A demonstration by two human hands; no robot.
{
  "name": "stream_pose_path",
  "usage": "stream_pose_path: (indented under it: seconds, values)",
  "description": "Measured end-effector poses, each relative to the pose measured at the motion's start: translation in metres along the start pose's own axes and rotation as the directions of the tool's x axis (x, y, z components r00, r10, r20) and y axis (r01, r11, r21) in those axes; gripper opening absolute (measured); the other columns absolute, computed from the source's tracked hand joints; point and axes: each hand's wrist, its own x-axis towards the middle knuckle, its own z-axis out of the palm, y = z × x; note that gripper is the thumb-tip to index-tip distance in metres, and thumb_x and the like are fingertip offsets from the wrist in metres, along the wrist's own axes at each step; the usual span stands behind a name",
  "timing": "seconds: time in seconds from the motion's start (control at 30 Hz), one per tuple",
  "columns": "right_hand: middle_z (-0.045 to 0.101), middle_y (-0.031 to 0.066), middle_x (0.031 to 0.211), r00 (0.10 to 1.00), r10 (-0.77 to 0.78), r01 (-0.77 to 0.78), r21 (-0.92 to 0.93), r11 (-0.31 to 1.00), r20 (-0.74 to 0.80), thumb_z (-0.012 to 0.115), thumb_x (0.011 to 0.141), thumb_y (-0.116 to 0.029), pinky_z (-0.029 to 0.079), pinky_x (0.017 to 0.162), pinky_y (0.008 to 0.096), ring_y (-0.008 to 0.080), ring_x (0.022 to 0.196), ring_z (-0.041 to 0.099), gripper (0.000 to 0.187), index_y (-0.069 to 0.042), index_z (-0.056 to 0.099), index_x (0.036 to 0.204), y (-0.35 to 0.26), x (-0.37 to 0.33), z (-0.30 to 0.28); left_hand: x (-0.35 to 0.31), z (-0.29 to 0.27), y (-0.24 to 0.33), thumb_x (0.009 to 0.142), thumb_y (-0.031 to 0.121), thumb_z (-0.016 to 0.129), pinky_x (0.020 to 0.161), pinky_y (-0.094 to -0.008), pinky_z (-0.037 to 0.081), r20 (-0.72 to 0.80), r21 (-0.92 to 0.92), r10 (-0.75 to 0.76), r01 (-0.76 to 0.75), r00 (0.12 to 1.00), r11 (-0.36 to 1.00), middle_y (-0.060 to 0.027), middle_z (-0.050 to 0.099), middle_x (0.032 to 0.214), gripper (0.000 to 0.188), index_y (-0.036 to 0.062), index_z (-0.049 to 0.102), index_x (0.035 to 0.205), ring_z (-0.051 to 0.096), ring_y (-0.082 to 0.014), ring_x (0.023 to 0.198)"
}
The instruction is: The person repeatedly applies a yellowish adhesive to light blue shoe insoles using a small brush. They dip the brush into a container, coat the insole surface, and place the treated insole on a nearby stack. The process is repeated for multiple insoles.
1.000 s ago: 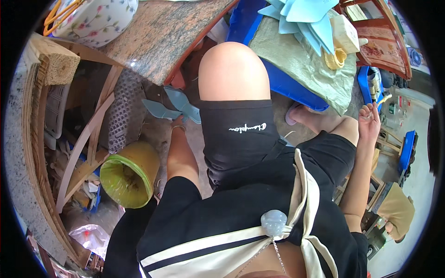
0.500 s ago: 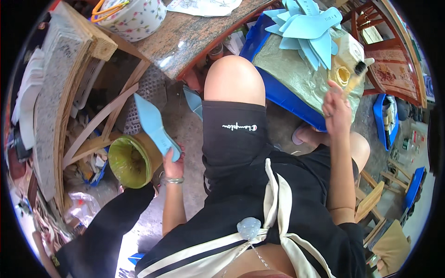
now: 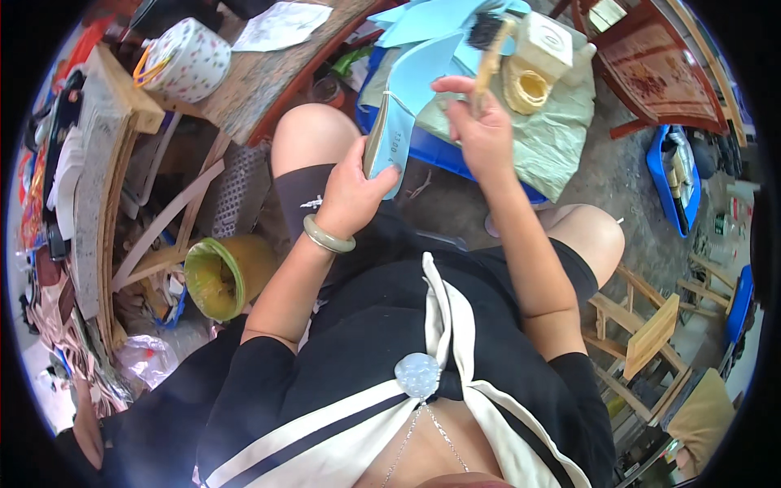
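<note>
My left hand is closed round the heel end of a light blue, pointed insole, held tilted above my lap. A brownish layer shows along its left edge. Just right of it, my right hand grips a wooden-handled brush with dark bristles, which point away from me over the insole pile. Behind both hands lies a heap of matching blue insoles. Close to the brush sits a cream plastic container with a crusted, yellowish opening.
Greenish sheeting covers a blue crate under the insoles. A stone-topped table carries a flowered pot. On the left stands a lined bin, beside a person in dark clothing. Wooden stools are at right.
My left hand has swung from beside the bin to in front of me with an insole. My right hand and brush have come left toward it. The whole view has shifted.
</note>
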Motion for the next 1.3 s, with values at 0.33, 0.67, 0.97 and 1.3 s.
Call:
stream_pose_path:
  seconds: [0.33, 0.67, 0.97, 1.3]
  values:
    - [0.059, -0.0003, 0.083, 0.994, -0.087, 0.071, -0.212, 0.975, -0.065, 0.065, 0.083, 0.0, 0.042, 0.05, 0.0226, 0.0043, 0.064, 0.052, 0.018, -0.003, 0.057, 0.1, 0.029, 0.012, 0.01, 0.007, 0.018, 0.013, 0.077, 0.026, 0.06, 0.073, -0.0461, 0.048, -0.02, 0.138, 0.06, -0.057, 0.998, 0.989, -0.026, 0.062, 0.086, 0.041, 0.0008, 0.05, 0.108, 0.061, -0.0433, 0.083]
    - [0.055, 0.0173, 0.091, 0.7, -0.714, 0.557, -0.649, 0.518, 0.031, 0.054, 0.078, 0.007, 0.047, 0.068, 0.0444, 0.0381, 0.082, 0.058, 0.023, -0.002, 0.048, 0.097, 0.054, 0.126, 0.086, -0.005, -0.038, -0.018, 0.083, 0.022, 0.061, 0.08, -0.0367, 0.048, -0.205, -0.208, -0.091, 0.048, 0.975, 0.977, -0.0219, 0.063, 0.098, 0.041, -0.0025, 0.051, 0.115, 0.064, -0.0316, 0.091]
    - [0.068, 0.0163, 0.086, 0.957, -0.285, 0.254, -0.63, 0.734, 0.054, 0.056, 0.087, -0.01, 0.05, 0.07, 0.0381, 0.0301, 0.078, 0.067, 0.02, -0.005, 0.058, 0.106, 0.054, 0.281, 0.117, -0.054, -0.107, -0.074, 0.08, 0.015, 0.063, 0.082, -0.0311, 0.047, -0.281, -0.306, -0.257, 0.168, 0.925, 0.937, -0.0124, 0.063, 0.098, 0.042, -0.0019, 0.052, 0.116, 0.06, -0.0173, 0.091]
    - [0.071, 0.0092, 0.083, 0.971, -0.124, 0.206, -0.459, 0.864, 0.203, 0.051, 0.093, -0.01, 0.051, 0.061, 0.0276, 0.0155, 0.07, 0.07, 0.017, 0.0, 0.057, 0.104, 0.045, 0.266, 0.113, -0.02, -0.143, -0.078, 0.084, 0.01, 0.062, 0.079, -0.0278, 0.051, -0.241, -0.171, -0.038, -0.004, 0.97, 0.985, -0.0075, 0.06, 0.106, 0.044, -0.0008, 0.048, 0.125, 0.06, -0.0131, 0.092]
